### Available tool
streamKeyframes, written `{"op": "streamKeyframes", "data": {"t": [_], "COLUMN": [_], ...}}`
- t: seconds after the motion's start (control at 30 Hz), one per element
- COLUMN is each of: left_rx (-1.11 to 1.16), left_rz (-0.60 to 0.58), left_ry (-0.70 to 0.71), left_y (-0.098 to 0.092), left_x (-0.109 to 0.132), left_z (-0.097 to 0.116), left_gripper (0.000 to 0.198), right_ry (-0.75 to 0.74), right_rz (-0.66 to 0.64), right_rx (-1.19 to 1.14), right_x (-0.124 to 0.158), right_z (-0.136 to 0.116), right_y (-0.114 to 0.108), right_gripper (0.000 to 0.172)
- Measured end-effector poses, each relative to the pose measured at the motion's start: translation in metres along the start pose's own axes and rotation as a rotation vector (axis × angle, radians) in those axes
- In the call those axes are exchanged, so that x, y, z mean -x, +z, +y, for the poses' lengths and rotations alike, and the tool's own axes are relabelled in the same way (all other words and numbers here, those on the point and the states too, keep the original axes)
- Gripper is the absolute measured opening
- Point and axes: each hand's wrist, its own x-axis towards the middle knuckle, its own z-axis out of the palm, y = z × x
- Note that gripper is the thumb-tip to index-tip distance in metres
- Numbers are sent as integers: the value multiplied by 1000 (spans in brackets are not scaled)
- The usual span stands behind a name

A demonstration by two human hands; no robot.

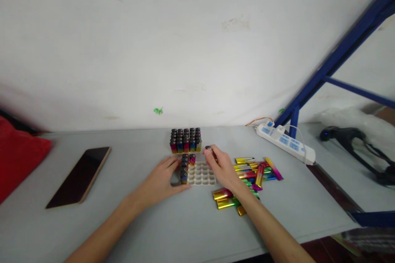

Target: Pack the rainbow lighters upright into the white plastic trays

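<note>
A pale tray (pixel 202 174) with rows of cup-shaped holes lies on the grey table in front of me. Black-topped cigarette lighters (pixel 184 168) stand in its left column, and one pink lighter (pixel 192 159) stands at the back of the second column. My left hand (pixel 163 178) grips the tray's left side, thumb along the front and fingers toward the back. Above the tray's back right corner, my right hand (pixel 220 166) pinches a lighter (pixel 208 148); its dark top shows and its body is mostly hidden by the fingers.
Behind the tray stands a block of upright lighters (pixel 185 141). Loose shiny lighters (pixel 259 176) lie heaped on the right, partly under my right forearm. A phone-like dark slab (pixel 79 176) and a red bag (pixel 18 152) are left. A power strip (pixel 285 141) sits near the blue frame (pixel 308 90).
</note>
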Motion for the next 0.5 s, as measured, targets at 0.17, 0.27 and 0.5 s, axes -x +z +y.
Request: {"op": "streamKeyframes", "data": {"t": [0.17, 0.27, 0.5], "left_rx": [-12, -5, -14], "left_rz": [1, -1, 7], "left_ry": [-9, -13, -25], "left_y": [1, 2, 2], "left_x": [0, 0, 1], "left_z": [0, 0, 1], "left_gripper": [63, 62, 58], "right_ry": [-184, -163, -197], "right_rz": [-25, -96, -179], "right_rx": [186, 261, 237], "right_x": [1, 0, 1], "right_z": [4, 8, 17], "right_y": [-2, -2, 3], "right_gripper": [54, 58, 49]}}
